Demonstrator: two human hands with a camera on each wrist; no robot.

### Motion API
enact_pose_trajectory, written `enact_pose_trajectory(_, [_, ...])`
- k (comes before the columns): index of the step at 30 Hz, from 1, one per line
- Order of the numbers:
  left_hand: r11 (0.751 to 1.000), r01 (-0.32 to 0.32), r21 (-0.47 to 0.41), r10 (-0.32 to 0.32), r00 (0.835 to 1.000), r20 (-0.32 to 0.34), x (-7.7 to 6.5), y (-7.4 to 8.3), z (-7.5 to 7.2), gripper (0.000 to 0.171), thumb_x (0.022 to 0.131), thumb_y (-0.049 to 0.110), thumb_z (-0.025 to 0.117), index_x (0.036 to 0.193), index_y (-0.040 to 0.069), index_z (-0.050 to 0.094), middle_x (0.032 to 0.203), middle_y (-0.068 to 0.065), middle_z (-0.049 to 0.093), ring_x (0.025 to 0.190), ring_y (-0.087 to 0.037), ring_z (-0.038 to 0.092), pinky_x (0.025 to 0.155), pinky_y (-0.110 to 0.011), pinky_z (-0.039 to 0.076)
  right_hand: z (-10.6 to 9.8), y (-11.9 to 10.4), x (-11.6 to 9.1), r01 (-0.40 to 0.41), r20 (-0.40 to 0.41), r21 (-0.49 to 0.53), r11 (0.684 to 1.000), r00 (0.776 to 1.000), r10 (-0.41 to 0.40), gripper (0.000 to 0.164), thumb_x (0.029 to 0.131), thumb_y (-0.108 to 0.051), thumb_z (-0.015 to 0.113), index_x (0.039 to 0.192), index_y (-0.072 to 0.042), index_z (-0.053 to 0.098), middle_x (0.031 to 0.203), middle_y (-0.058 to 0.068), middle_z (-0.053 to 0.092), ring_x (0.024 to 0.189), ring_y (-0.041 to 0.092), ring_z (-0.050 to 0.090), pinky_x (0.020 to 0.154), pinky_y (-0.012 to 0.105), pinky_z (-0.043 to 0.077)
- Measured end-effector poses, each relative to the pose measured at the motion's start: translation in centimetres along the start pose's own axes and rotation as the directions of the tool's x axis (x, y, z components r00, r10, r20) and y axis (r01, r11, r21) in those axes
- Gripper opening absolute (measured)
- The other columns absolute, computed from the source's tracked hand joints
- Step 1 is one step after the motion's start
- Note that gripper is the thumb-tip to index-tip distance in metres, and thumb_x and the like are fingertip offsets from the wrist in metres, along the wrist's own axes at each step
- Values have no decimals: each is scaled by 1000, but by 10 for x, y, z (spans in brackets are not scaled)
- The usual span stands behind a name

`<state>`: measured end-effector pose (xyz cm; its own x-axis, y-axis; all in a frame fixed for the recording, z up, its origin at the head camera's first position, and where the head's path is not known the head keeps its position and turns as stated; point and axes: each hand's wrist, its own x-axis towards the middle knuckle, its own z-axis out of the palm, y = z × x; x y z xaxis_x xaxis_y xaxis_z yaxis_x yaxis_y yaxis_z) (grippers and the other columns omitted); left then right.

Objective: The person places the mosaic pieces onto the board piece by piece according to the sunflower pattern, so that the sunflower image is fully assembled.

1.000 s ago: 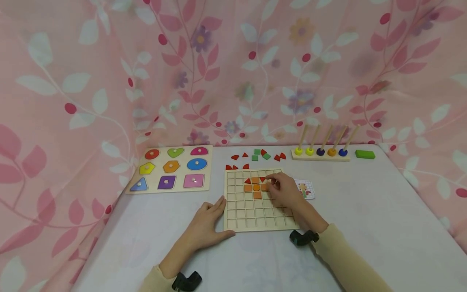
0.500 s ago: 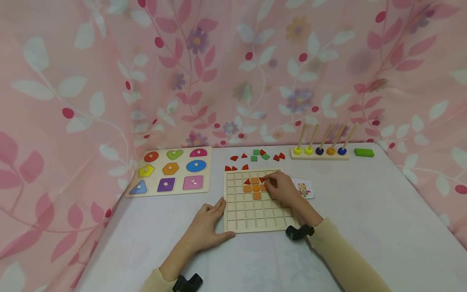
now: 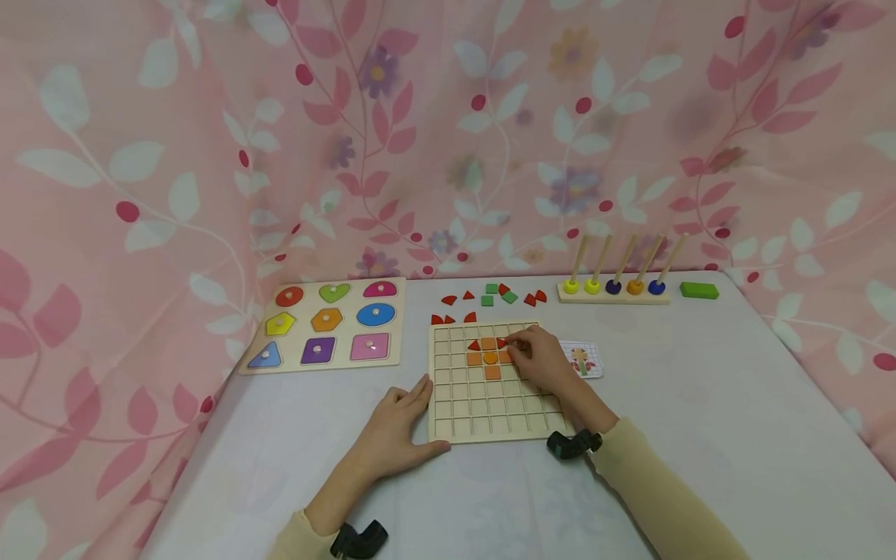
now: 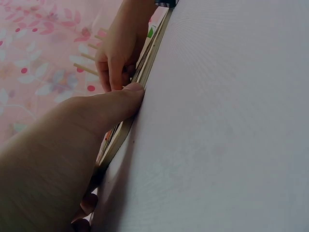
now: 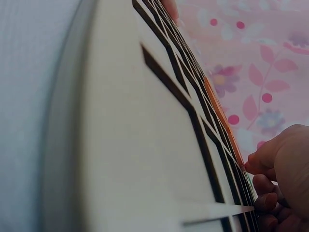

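Note:
A square wooden grid board point(image 3: 462, 408) lies on the table, orange square tiles point(image 3: 493, 372) in a cross on it with an orange round piece point(image 3: 491, 358) at the centre. My left hand point(image 3: 392, 435) steadies the board, fingers straight along its left edge; in the left wrist view the thumb point(image 4: 130, 92) rests on the board's edge. With thumb and index finger, my right hand point(image 3: 542, 362) pinches a small red piece point(image 3: 501, 343) in the cell right of the top orange tile. Another red piece point(image 3: 474, 344) sits left of that tile. The fingertips partly cover the pinched piece.
Loose red pieces point(image 3: 449, 300) and green squares point(image 3: 487, 300) lie behind the board. A picture card point(image 3: 586, 359) is partly behind my right hand. The knobbed shape puzzle point(image 3: 343, 334) stands left; a peg stand point(image 3: 609, 299) and green block point(image 3: 698, 290) are at back right.
The red piece at my right fingertips has turned slightly in its cell. My right wrist has shifted a little left; the left hand stays in place.

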<state>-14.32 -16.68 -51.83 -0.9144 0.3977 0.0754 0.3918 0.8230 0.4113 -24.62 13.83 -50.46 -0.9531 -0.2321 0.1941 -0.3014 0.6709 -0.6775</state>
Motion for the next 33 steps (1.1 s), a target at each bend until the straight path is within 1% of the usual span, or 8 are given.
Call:
enact_pose_trajectory(3, [1000, -6, 5, 6, 1000, 0, 1, 0, 0, 106, 83, 70, 78, 162, 8, 44, 170, -2, 38, 113, -15, 46, 93, -37, 45, -1, 2, -1, -9, -7, 19, 1000, 1000, 9, 19, 101, -10, 70, 116, -2, 79, 107, 13, 68, 89, 23, 57, 81, 36, 48])
enact_pose_trajectory(8, [1000, -11, 7, 11, 1000, 3, 1, 1, 0, 105, 83, 70, 78, 161, 8, 44, 170, -3, 38, 112, -15, 46, 93, -37, 44, -1, 5, -3, -5, -25, 35, 999, 1000, 6, 16, 100, -9, 71, 112, -3, 79, 104, 12, 68, 87, 22, 56, 78, 35, 48])
enact_pose_trajectory(16, [1000, -17, 3, 17, 1000, 1, 2, 2, 1, 105, 83, 70, 77, 161, 8, 44, 170, -3, 38, 113, -15, 47, 94, -37, 44, -2, 5, -4, -5, -31, 35, 999, 999, 6, 16, 100, -9, 72, 112, -2, 79, 106, 13, 69, 88, 22, 57, 78, 35, 48])
enact_pose_trajectory(24, [1000, -16, -1, 16, 1000, 6, 2, 2, 0, 105, 83, 70, 77, 161, 8, 44, 170, -3, 38, 113, -16, 46, 94, -38, 44, -5, 9, -2, -14, -23, 30, 999, 1000, 15, 16, 101, -11, 71, 112, -3, 79, 100, 10, 68, 84, 21, 55, 75, 32, 45])
enact_pose_trajectory(28, [1000, -17, -4, 17, 1000, 2, 2, 2, -1, 105, 83, 69, 77, 161, 8, 44, 170, -3, 38, 113, -16, 47, 94, -38, 44, -8, 8, -1, -24, -26, 40, 999, 999, 25, 17, 101, -12, 72, 114, -3, 78, 97, 9, 68, 82, 20, 55, 74, 32, 46])
enact_pose_trajectory(30, [1000, -15, -7, 15, 1000, 1, 2, 2, -2, 105, 83, 69, 78, 161, 7, 44, 170, -4, 38, 114, -17, 47, 94, -38, 44, -9, 5, 0, -29, -16, 53, 998, 999, 30, 17, 101, -11, 72, 114, -3, 78, 98, 9, 69, 83, 19, 56, 75, 32, 47])
enact_pose_trajectory(33, [1000, 2, -2, -2, 1000, 0, 0, 2, -3, 106, 83, 68, 79, 161, 7, 43, 170, -4, 38, 113, -17, 47, 94, -38, 45, -9, 0, 2, -6, 14, 70, 998, 1000, 5, 18, 101, -11, 71, 116, -2, 77, 100, 9, 70, 84, 18, 58, 76, 31, 49])
